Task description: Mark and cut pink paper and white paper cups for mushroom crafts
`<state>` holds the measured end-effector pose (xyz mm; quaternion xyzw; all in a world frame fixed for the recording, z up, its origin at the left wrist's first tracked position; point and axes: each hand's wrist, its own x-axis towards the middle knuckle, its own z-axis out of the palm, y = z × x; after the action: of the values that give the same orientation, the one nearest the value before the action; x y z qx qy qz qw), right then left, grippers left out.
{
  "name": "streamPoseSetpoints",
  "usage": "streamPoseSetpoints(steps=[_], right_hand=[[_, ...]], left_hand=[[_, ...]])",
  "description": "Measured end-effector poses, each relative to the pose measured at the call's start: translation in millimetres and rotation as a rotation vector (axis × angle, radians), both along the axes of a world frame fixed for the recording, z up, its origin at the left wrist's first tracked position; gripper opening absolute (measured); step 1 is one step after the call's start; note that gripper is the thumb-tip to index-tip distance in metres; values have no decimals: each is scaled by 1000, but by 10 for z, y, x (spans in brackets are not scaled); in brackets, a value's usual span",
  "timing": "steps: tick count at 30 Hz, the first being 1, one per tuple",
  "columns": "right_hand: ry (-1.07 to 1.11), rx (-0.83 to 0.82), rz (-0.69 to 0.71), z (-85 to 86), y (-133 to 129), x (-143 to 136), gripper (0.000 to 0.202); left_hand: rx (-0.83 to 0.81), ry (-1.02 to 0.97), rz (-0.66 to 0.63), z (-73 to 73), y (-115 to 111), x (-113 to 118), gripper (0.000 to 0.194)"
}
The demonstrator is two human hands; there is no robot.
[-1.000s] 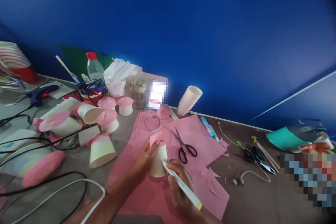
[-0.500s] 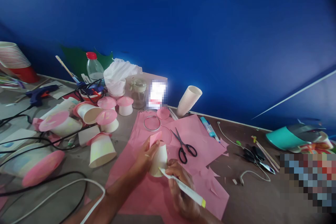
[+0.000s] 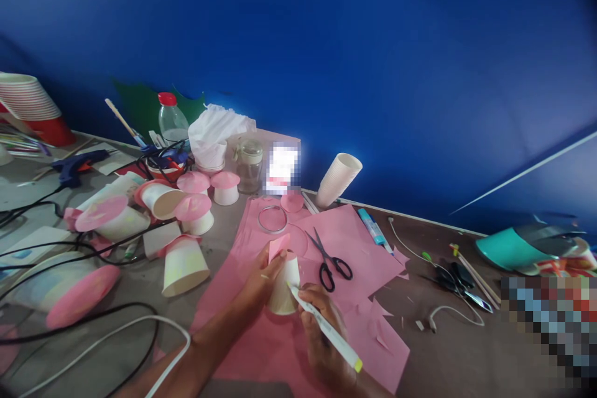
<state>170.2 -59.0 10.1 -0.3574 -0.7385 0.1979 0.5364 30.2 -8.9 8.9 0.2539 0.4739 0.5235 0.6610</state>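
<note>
A white paper cup (image 3: 283, 298) with a pink paper piece (image 3: 278, 244) at its narrow end is held in my left hand (image 3: 259, 280), fingers closed around its upper left side. My right hand (image 3: 321, 323) grips a white marker with a yellow end (image 3: 336, 341), its tip against the cup's right side. Both hands are over pink paper sheets (image 3: 242, 348). Black-handled scissors (image 3: 329, 261) lie open on the paper just right of the cup. A metal ring (image 3: 273, 219) and a small pink disc (image 3: 291, 202) rest farther back.
Several pink-topped cups (image 3: 185, 268) crowd the left, with black and white cables (image 3: 153, 320) running among them. A blue glue gun (image 3: 77, 165) lies far left. At the back stand a glass jar (image 3: 249, 168) and a leaning cup stack (image 3: 339, 179). A glue tube (image 3: 370, 226) lies right.
The marker tip has moved up along the cup's side, and my right hand has shifted slightly with it. My left hand still holds the cup. The whole view has shifted a little.
</note>
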Motion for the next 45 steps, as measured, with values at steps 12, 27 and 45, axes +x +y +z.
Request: streamPoseSetpoints(steps=[12,27,45], right_hand=[[10,-22,-68,21,-5,-19,17],[-23,37,-12,57,15,-9,15],[-65,74,-45,-11,3,-16,21]], left_hand=[[15,-13,-1,-78,6,-4,36],[7,-13,12,20,-8,13,52],[12,-2,10,31,-5,25,55]])
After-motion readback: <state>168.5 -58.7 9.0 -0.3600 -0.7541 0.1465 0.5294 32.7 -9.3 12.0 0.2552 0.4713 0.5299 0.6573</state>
